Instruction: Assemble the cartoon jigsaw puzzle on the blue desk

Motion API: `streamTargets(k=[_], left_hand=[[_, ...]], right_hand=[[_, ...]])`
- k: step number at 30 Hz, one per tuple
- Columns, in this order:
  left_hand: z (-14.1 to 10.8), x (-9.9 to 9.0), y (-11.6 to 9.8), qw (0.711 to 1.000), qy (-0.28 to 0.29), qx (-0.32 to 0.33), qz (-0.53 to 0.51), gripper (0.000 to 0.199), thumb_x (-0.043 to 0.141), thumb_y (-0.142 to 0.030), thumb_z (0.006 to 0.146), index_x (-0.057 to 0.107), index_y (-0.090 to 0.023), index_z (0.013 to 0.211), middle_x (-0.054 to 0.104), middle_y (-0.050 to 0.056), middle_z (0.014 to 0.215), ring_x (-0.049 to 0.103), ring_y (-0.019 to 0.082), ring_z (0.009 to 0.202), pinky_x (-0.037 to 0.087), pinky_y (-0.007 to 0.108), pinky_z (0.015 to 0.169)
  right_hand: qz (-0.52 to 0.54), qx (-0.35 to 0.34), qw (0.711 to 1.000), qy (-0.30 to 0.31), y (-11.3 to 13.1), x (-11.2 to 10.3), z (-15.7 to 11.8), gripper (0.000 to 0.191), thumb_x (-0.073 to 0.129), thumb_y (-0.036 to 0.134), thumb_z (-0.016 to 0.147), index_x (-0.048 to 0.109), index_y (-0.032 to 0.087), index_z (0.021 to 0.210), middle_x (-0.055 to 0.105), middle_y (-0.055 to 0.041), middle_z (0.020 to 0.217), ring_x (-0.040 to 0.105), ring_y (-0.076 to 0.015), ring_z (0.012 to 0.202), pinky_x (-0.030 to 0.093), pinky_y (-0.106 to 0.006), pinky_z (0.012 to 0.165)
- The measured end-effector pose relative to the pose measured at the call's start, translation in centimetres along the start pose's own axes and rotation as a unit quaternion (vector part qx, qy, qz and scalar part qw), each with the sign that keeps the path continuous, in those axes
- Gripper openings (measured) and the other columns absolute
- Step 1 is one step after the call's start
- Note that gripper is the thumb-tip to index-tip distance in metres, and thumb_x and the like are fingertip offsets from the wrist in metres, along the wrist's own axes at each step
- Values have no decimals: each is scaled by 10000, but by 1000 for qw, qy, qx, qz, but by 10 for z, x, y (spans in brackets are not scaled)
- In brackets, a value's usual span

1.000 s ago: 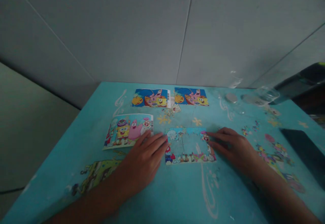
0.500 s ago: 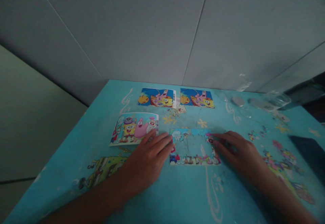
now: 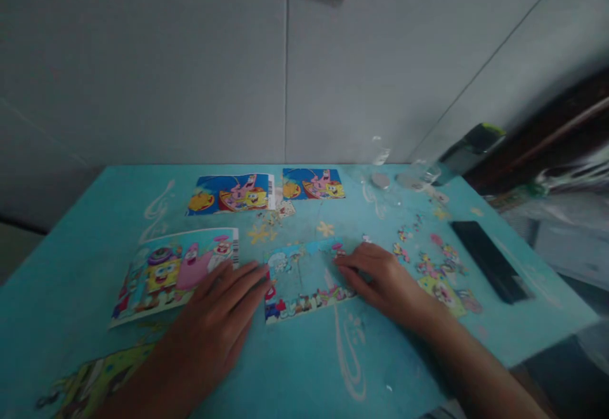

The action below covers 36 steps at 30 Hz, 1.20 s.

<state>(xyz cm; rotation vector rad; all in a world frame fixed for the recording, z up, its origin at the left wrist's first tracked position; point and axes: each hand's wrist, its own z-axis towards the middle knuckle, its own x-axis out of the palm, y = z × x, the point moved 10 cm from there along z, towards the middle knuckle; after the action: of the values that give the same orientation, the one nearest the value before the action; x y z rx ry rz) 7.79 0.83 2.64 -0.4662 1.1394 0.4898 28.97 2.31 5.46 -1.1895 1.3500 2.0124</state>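
Note:
A puzzle frame point(image 3: 304, 305) of joined edge pieces lies on the turquoise table, its middle showing the table colour. My left hand point(image 3: 216, 317) rests flat at its left side, fingers stretched out, over the lower right corner of a printed picture card point(image 3: 190, 267). At the frame's right edge is my right hand point(image 3: 380, 273), thumb and forefinger drawn together on the border; whether a piece is between them is too small to tell.
Two blue picture cards point(image 3: 231, 194) point(image 3: 313, 184) lie at the back. Loose puzzle pieces point(image 3: 401, 252) are scattered at the right, beside a dark flat object point(image 3: 490, 260). Clear containers point(image 3: 419, 175) stand near the wall.
The view has turned to the right, so the table's things appear further left. Both hands remain beside the puzzle frame, and more of the right side shows.

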Motion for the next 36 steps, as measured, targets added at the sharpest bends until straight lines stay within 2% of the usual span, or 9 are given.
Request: streamTargets(k=[3,6,11,16,25,30,33,35,36], left_hand=[[-5,6,4,999,-2,29,17,473,487,-157,936,594,-220,1392,570,33,1486,536,232,1356,199,416,1278],[-11,12,9,999,-7,41,21,496,501,-194,932,563,-231,1423,540,30,1515,528,239,1364,168,419,1295],[-18,20,13,999,-2,49,14,560,532,-218,922,491,-259,1480,499,35,1551,515,269,1377,226,481,1281],[-18,15,14,998,-40,41,-17,557,510,-200,932,477,-272,1483,556,42,1501,536,271,1361,282,504,1258],[-19,17,16,998,-51,46,-10,534,495,-215,942,497,-262,1474,542,48,1514,546,267,1348,268,510,1263],[-19,21,15,996,-32,75,20,560,508,-249,942,469,-248,1501,515,43,1537,529,261,1361,244,500,1270],[-19,24,15,996,-11,77,38,574,513,-272,947,449,-242,1516,488,35,1559,505,256,1386,226,481,1279],[-20,24,15,997,-6,72,41,573,503,-288,953,444,-235,1521,478,37,1566,495,257,1396,219,477,1282],[-20,23,15,997,-7,71,41,571,500,-296,955,446,-233,1520,478,39,1566,496,259,1396,213,477,1284]], right_hand=[[-23,-38,999,25,11,5,1,269,477,271,1052,726,185,1106,719,-70,914,623,-191,865,481,-350,844],[-33,-61,997,39,16,8,-1,263,477,275,1053,718,184,1102,715,-65,898,626,-188,854,471,-350,856],[-56,-93,994,29,21,8,-4,289,446,297,1066,707,189,1129,709,-63,883,627,-189,856,453,-346,867],[-91,-118,989,17,25,9,-5,308,427,295,1073,709,179,1117,702,-62,855,606,-191,831,427,-348,832],[-96,-156,983,-3,28,7,-5,271,454,285,1067,690,164,1124,711,-48,857,593,-184,814,417,-349,791],[-87,-139,986,-13,60,5,-17,241,473,271,1056,691,172,1084,689,-32,830,578,-178,798,410,-352,778],[-70,-207,975,33,99,18,-45,192,513,262,1051,689,188,1067,631,13,735,523,-157,697,366,-352,675],[-56,-214,975,35,109,16,-64,204,507,301,1064,680,194,1072,617,22,716,510,-151,684,348,-351,660],[-55,-191,979,39,105,14,-71,204,501,299,1066,677,194,1071,625,15,728,514,-153,693,349,-353,669]])
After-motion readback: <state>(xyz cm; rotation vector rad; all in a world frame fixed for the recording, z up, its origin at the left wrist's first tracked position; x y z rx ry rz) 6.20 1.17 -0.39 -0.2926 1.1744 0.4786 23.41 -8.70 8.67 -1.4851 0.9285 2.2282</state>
